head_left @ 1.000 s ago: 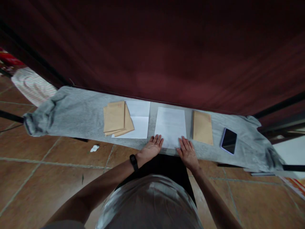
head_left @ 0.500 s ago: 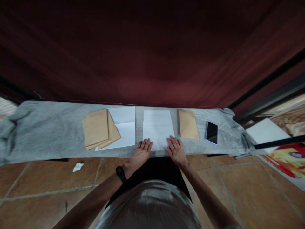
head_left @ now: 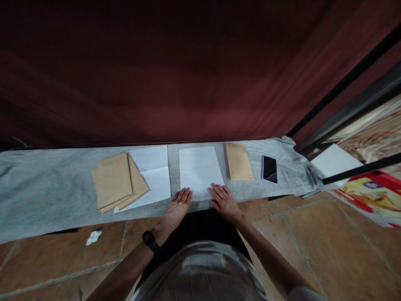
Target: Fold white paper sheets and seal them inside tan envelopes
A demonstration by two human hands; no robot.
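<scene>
A white sheet of paper (head_left: 200, 169) with a faint crease lies flat on the grey cloth-covered table, in front of my body. My left hand (head_left: 179, 205) rests at its near left corner, fingers extended, a dark watch on the wrist. At the near right corner my right hand (head_left: 224, 202) lies with fingers spread, fingertips on the paper. Neither hand grips anything. To the left, brown envelopes (head_left: 112, 179) overlap more white paper (head_left: 158, 179) that has a fold line. One brown envelope (head_left: 239, 162) lies just right of the middle sheet.
A phone (head_left: 270, 169) lies on the grey cloth (head_left: 62, 184) at the right. Behind the table hangs a dark red curtain (head_left: 188, 83). Beyond the right end are black bars, a white board (head_left: 335, 161) and a red and yellow package (head_left: 372, 190). A white scrap (head_left: 93, 237) is on the tiled floor.
The view has turned and tilted slightly, so the table's things sit further left in the picture. Both hands stay at the near edge of the middle sheet.
</scene>
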